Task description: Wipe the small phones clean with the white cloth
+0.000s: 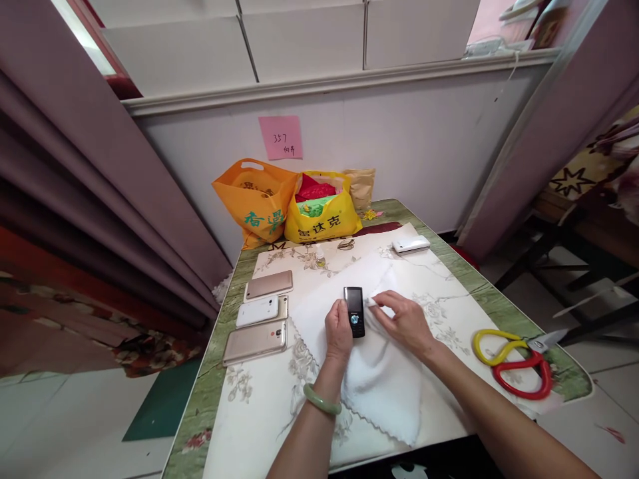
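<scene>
Grip: left hand (339, 329) clasping a black phone (354, 311), right hand (404, 320) pinching white cloth (384, 379)

Head view. You are holding the black phone by its left edge, your left thumb showing along that side and the other fingers largely hidden. Right thumb and fingertips are pressing together on a small white bit just beside the phone's right edge; it is probably forming part of the white cloth, though your fingers are partly covering it.

Placement: your edge hold is leaving screen and keys uncovered, probably giving the right hand room at the face and side. The cloth is lying spread beneath both hands, likely shielding the phone from the table (196, 399). A row of handsets (269, 285) is lying at the left, presumably grouped out of your hands' way. Scissors (542, 343) are resting beyond your right forearm, blades pointing toward the table edge, probably set aside.

Appearance: the black phone is facing up over the cloth, near mid-table, its top pointing away from you. Its screen is looking dark; a round, pale-blue pad is standing out below it, with small dark keys underneath. Their markings are showing too small to read. Whether its back is touching the cloth, you cannot tell.
</scene>
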`<action>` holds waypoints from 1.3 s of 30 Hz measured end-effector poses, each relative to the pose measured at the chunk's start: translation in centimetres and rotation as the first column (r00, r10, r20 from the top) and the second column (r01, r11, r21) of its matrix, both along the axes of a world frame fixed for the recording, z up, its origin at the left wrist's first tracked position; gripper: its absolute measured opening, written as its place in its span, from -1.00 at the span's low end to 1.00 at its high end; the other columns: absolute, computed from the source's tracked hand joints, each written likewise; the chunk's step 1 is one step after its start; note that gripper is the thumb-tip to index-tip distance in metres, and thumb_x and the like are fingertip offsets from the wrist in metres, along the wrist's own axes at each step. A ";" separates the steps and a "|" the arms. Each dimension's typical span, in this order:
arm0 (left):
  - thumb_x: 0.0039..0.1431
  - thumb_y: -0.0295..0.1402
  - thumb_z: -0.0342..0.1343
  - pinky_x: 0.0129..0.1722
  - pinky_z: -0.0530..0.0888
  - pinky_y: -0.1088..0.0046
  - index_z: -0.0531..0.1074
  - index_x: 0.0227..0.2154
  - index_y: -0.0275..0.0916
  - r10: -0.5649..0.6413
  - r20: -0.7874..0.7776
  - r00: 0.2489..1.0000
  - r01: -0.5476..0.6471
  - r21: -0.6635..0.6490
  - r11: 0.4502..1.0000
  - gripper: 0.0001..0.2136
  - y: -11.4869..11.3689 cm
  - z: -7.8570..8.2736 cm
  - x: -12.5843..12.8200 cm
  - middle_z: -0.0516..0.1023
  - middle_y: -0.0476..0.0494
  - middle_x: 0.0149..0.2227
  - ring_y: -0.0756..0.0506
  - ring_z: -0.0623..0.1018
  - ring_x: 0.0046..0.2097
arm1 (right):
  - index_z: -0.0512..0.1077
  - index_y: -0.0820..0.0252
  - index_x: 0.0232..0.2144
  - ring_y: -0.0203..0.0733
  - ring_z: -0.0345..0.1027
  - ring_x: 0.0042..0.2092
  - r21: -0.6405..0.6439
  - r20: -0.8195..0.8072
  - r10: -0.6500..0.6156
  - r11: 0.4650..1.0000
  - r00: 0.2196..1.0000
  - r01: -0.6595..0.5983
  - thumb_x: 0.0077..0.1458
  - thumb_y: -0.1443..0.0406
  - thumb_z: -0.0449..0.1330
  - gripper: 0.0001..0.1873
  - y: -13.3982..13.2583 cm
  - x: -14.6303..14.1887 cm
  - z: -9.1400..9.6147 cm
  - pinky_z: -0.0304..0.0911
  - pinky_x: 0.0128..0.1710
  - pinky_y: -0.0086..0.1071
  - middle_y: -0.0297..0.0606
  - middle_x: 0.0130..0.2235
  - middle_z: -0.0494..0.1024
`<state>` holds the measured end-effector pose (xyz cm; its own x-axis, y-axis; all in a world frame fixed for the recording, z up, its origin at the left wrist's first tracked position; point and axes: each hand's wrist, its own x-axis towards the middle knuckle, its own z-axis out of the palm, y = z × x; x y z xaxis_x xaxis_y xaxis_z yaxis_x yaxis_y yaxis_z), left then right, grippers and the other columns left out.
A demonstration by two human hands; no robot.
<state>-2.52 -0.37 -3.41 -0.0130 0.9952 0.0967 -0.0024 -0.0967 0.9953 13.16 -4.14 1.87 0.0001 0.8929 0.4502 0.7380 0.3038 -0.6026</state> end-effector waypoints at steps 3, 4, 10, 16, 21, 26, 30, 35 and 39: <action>0.21 0.03 -0.08 -0.49 0.20 0.50 0.18 -0.56 -0.18 0.026 -0.012 1.000 -0.026 -0.002 1.000 -0.59 -0.1 0.2 0.1 0.17 0.07 -0.56 0.01 0.18 -0.50 | 0.54 0.12 -0.32 -0.21 0.40 -0.28 0.013 -0.140 -0.025 1.000 0.990 0.027 0.18 0.22 0.12 -0.80 -0.3 2.1 1.7 0.20 -0.39 -0.44 -0.24 -0.26 0.55; 0.21 0.03 -0.07 -0.49 0.21 0.50 0.19 -0.57 -0.18 0.035 -0.019 0.999 -0.035 -0.001 0.999 -0.59 -0.2 0.3 0.2 0.18 0.07 -0.57 0.01 0.19 -0.50 | 0.54 0.14 -0.35 -0.23 0.37 -0.32 0.011 -0.207 -0.033 0.999 0.978 0.036 0.17 0.21 0.13 -0.79 -0.3 2.7 2.2 0.19 -0.42 -0.44 -0.24 -0.31 0.52; 0.22 -0.04 -0.04 -0.45 0.25 0.49 0.30 -0.53 -0.21 0.034 -0.049 0.998 -0.034 -0.006 0.999 -0.64 -0.1 0.0 0.3 0.29 0.04 -0.56 0.00 0.26 -0.48 | 0.55 0.18 -0.29 -0.29 0.24 -0.47 -0.199 -0.766 -0.042 0.964 0.641 -0.175 0.13 0.07 0.14 -0.67 0.9 2.2 1.8 0.18 -0.48 -0.43 -0.33 -0.48 0.42; 0.22 -0.10 -0.03 -0.34 0.33 0.47 0.44 -0.39 -0.25 0.059 -0.047 0.997 -0.060 -0.008 0.998 -0.68 0.1 -0.1 0.3 0.47 -0.04 -0.43 -0.04 0.38 -0.37 | 0.51 0.20 -0.18 -0.21 0.40 -0.32 -0.288 -0.824 -0.070 0.906 0.562 -0.309 -0.01 -0.03 0.26 -0.52 3.1 -0.3 -1.3 0.32 -0.27 -0.31 -0.17 -0.24 0.55; 0.23 -0.08 -0.05 -0.35 0.32 0.49 0.42 -0.39 -0.25 0.051 -0.028 0.998 -0.052 -0.032 0.998 -0.67 -0.1 0.4 0.4 0.42 -0.01 -0.44 -0.03 0.35 -0.38 | 0.44 0.17 -0.37 -0.29 0.26 -0.51 -0.324 -0.591 -0.075 0.934 0.803 -0.151 -0.08 0.02 0.31 -0.64 4.4 -0.2 -2.0 0.17 -0.50 -0.44 -0.38 -0.52 0.44; 0.26 -0.09 -0.07 -0.34 0.32 0.49 0.35 -0.41 -0.24 0.053 -0.022 0.998 -0.054 -0.031 0.998 -0.68 -0.3 0.6 0.6 0.38 -0.01 -0.44 -0.02 0.33 -0.38 | 0.39 0.15 -0.44 -0.28 0.22 -0.52 -0.294 -0.490 -0.012 0.944 0.872 -0.152 -0.10 0.01 0.30 -0.64 4.9 -0.4 -2.6 0.14 -0.49 -0.43 -0.42 -0.56 0.38; 0.25 -0.08 -0.05 -0.41 0.25 0.52 0.23 -0.52 -0.22 0.022 -0.073 0.997 -0.026 -0.061 0.998 -0.66 -0.4 1.1 0.8 0.21 0.06 -0.52 0.01 0.22 -0.43 | 0.28 0.15 -0.61 -0.32 0.08 -0.53 -0.301 -0.500 0.009 0.936 0.866 -0.184 0.02 -0.02 0.21 -0.58 5.0 -0.1 -3.3 0.04 -0.52 -0.45 -0.46 -0.63 0.22; 0.26 -0.06 -0.08 -0.44 0.19 0.51 0.20 -0.53 -0.21 0.039 -0.198 0.979 -0.054 -0.072 0.996 -0.64 -0.3 2.9 1.7 0.15 0.07 -0.54 0.01 0.19 -0.45 | 0.25 0.17 -0.61 -0.35 0.00 -0.52 -0.274 -0.557 0.018 0.940 0.830 -0.204 0.11 -0.02 0.14 -0.55 5.1 0.4 -3.9 0.00 -0.50 -0.46 -0.47 -0.60 0.15; 0.26 -0.04 -0.09 -0.46 0.17 0.50 0.14 -0.56 -0.20 -0.022 -0.251 0.968 0.001 -0.083 0.997 -0.61 0.3 4.1 2.6 0.11 0.08 -0.56 0.01 0.16 -0.47 | 0.28 0.17 -0.54 -0.32 0.03 -0.48 -0.255 -0.697 -0.026 0.943 0.717 -0.213 0.15 -0.04 0.07 -0.55 5.6 0.5 -4.3 0.06 -0.47 -0.46 -0.45 -0.56 0.19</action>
